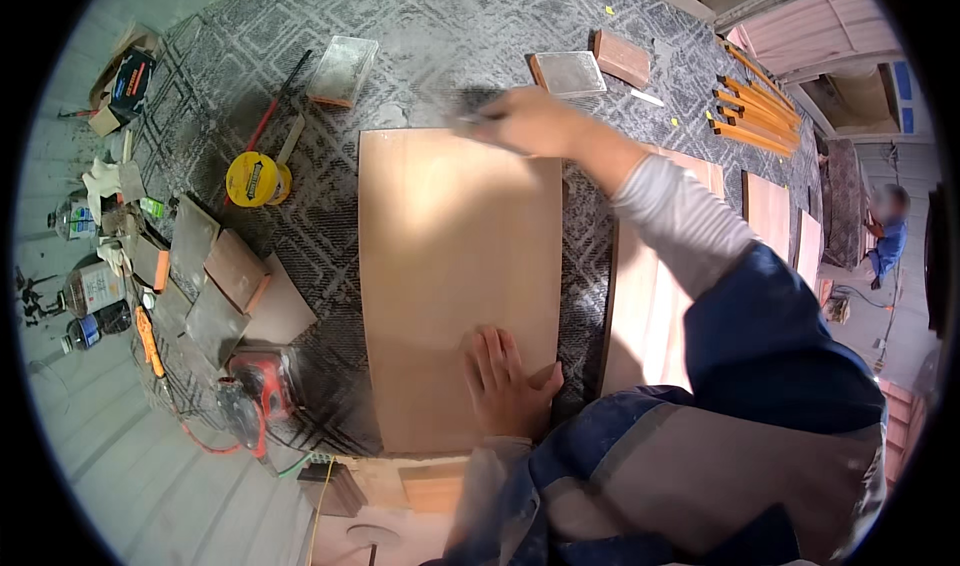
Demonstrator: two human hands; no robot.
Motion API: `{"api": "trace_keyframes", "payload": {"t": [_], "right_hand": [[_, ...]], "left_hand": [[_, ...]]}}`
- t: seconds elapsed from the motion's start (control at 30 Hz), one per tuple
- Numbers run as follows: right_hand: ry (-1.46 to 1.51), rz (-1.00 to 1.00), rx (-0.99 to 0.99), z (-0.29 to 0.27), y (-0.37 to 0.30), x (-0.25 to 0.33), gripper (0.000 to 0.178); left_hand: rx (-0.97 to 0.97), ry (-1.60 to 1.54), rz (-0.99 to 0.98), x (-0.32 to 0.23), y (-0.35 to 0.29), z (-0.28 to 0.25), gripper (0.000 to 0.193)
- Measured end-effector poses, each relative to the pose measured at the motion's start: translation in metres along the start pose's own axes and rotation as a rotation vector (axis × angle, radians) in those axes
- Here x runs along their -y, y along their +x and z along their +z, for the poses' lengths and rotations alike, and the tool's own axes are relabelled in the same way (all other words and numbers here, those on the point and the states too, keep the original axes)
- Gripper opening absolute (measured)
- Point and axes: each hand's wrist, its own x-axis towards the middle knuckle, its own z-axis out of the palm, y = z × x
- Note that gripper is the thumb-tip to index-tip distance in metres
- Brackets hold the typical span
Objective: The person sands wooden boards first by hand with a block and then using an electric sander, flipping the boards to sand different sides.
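A pale wooden board (450, 236) lies lengthwise before me on a grey patterned carpet-like cover. My left hand (508, 386) rests flat on its near part, fingers spread and holding nothing. At the board's far end, my right hand (535, 123) is curled round what looks like a dark sanding block (476, 104), its outline smeared by motion. Just beyond that hand sits a block with a dusty grey face (568, 74), beside a reddish-brown block (622, 58). Another grey-faced block (345, 69) lies past the board's far left corner.
Left of the board are a yellow-lidded tub (256, 179), several sanding blocks and pads (238, 271), and a red-and-grey power sander (262, 386). Bottles (92, 288) line the left edge. More boards (655, 286) and orange bars (755, 116) lie right. A person (888, 231) is far right.
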Motion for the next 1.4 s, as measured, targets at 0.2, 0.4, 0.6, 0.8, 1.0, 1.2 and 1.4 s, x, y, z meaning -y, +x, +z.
{"api": "trace_keyframes", "payload": {"t": [0.2,0.4,0.6,0.8,1.0,1.2,1.4], "right_hand": [[-0.146,-0.385,-0.366,0.05,0.042,-0.02,0.03],[-0.163,-0.217,-0.38,0.078,0.038,-0.003,0.038],[0.121,0.18,-0.699,0.082,-0.082,-0.099,0.061],[0.263,-0.013,-0.914,0.233,-0.171,-0.062,0.063],[0.029,-0.022,-0.816,0.196,-0.158,-0.072,0.058],[-0.076,-0.235,-0.52,0.302,-0.307,-0.039,0.064],[0.019,-0.806,-0.121,0.335,-0.336,-0.064,0.057]], "left_hand": [[-0.003,0.02,0.044,-0.007,0.01,-0.003,0.103],[-0.067,0.075,0.068,-0.006,0.008,-0.001,0.101],[-0.055,0.055,0.065,-0.022,0.013,-0.004,0.086],[-0.136,0.175,0.079,0.004,0.001,0.018,0.06],[-0.198,0.0,0.172,0.011,0.008,0.018,0.048],[-0.084,-0.455,0.18,0.028,0.013,-0.009,0.041],[-0.192,-0.498,-0.203,0.086,0.0,-0.055,0.045]]}}
